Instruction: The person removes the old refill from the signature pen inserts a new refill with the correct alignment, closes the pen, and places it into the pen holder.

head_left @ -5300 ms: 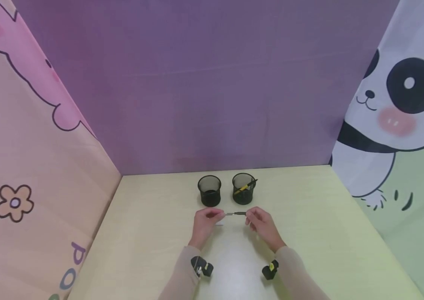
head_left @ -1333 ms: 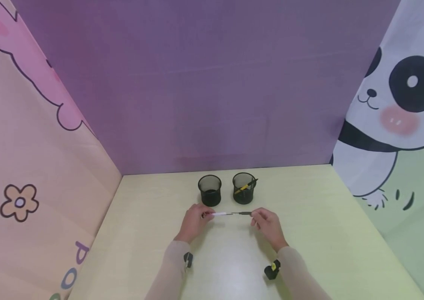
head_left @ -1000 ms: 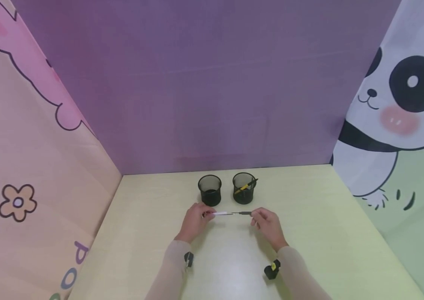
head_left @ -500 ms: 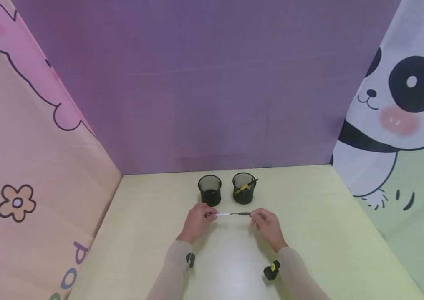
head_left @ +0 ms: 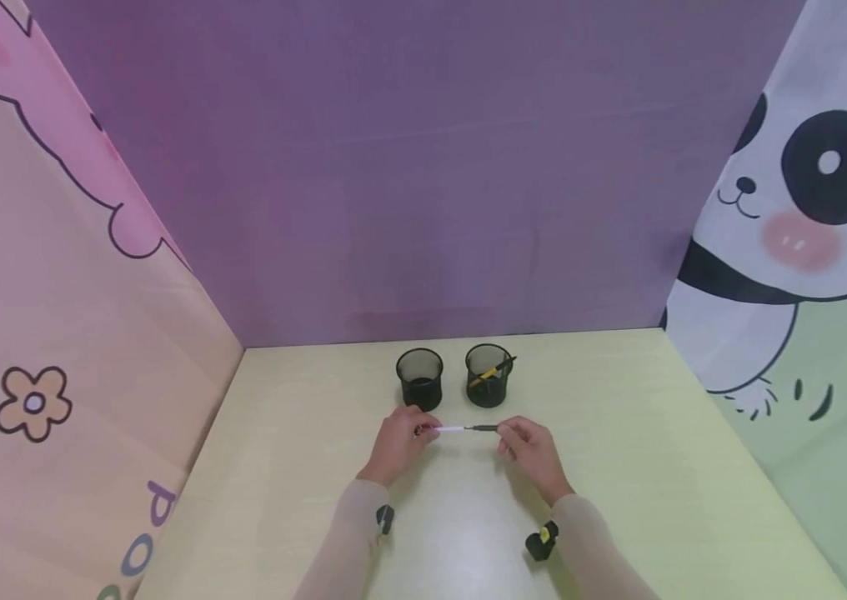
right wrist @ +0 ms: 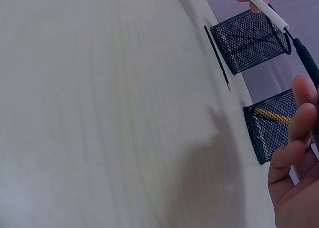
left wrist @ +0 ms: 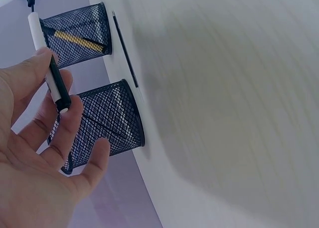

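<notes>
My left hand (head_left: 397, 443) pinches the white barrel (left wrist: 36, 31) of a pen between thumb and fingers. A black clip and end piece (left wrist: 60, 91) lie along its rear. Facing it, my right hand (head_left: 533, 454) pinches the black grip section (right wrist: 306, 60) of the pen. A thin dark stem joins the grip and the barrel mouth in the right wrist view, so the two parts are in line with a short gap between them. A slim dark refill (right wrist: 217, 58) with a metal tip lies on the table near the cups.
Two black mesh pen cups stand behind the hands: a left cup (head_left: 419, 393) and a right cup (head_left: 487, 395). A yellow-and-black pen (head_left: 491, 372) leans in the right one. Behind the table (head_left: 303, 433) hangs a purple cloth backdrop (head_left: 393, 208).
Earliest, my left hand was at the thin stem of the grip section; later it holds the white barrel. Since then it has moved right, and the exposed stem has shortened. My right hand barely moved.
</notes>
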Motion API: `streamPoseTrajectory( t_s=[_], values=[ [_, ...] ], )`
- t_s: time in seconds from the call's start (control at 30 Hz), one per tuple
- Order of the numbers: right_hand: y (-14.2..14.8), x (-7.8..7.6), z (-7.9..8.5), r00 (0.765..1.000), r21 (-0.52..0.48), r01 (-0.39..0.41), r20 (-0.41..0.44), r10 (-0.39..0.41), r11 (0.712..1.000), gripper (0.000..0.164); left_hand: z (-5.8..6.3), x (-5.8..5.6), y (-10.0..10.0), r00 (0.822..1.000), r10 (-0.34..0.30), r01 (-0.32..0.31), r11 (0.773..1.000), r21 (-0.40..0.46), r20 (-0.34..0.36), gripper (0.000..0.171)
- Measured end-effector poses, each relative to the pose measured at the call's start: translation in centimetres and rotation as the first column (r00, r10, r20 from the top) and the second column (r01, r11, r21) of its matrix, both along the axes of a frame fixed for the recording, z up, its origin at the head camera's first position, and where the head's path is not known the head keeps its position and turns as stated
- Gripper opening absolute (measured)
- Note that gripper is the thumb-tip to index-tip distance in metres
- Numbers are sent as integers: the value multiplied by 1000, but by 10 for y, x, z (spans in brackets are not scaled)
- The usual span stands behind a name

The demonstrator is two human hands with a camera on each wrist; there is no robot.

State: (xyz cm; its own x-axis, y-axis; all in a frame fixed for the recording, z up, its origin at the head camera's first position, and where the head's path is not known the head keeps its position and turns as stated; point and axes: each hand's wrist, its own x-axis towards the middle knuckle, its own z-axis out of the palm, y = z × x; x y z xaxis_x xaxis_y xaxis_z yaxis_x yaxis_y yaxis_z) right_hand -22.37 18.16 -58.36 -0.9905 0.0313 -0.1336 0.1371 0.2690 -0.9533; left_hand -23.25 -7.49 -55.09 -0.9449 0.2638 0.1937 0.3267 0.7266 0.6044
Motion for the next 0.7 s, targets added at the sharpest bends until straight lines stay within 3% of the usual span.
streamPoseTrajectory(
  t_s=[0.7],
  values=[
    [-3,4,4,999,-24,-26,-29,25,999,13,2,2,10,1000,-17,18,1000,-22,24,11]
  ],
)
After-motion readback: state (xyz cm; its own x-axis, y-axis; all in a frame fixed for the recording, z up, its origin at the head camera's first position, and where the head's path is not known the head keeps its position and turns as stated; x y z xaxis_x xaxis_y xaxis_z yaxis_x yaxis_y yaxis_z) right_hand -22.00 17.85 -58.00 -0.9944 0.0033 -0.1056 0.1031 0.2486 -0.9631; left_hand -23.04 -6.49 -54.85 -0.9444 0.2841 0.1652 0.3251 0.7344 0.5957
